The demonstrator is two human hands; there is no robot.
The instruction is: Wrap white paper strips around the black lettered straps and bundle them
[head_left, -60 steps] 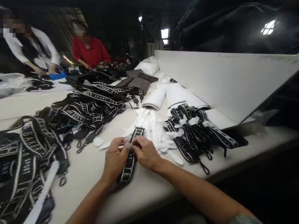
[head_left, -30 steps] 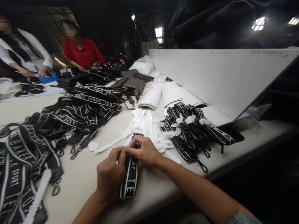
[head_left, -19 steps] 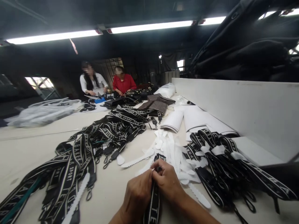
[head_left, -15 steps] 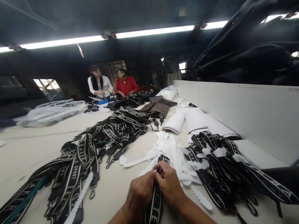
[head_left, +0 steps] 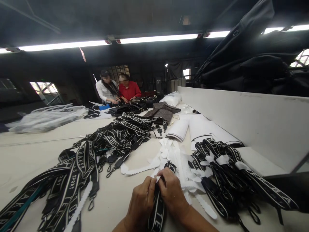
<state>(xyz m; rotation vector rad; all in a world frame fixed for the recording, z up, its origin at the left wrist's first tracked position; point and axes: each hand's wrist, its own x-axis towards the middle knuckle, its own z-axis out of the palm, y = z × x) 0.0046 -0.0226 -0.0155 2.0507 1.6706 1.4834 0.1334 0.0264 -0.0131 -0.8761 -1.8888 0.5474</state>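
A folded black strap with white lettering (head_left: 156, 211) lies upright in front of me, its looped end showing beyond my fingers. My right hand (head_left: 172, 193) is closed round the strap near that end. Close beside it, my left hand (head_left: 142, 198) pinches a small white piece, seemingly the end of a white notched strip, against the strap. The fingers hide most of that piece. Just past my hands lies a pile of white notched strips (head_left: 177, 158). To the right are bundled straps (head_left: 217, 180) with white strips wrapped round them.
A long heap of loose straps (head_left: 116, 138) with metal clips covers the left and middle of the table. White sheets (head_left: 180, 129) and brown bags (head_left: 159, 114) lie farther back. A white panel (head_left: 241, 119) borders the right side. Two co-workers (head_left: 131, 91) stand at the far end.
My left fingers have shifted slightly left, with the white piece now showing between the hands. The strap stays in place. The far co-worker in white leans nearer the one in red.
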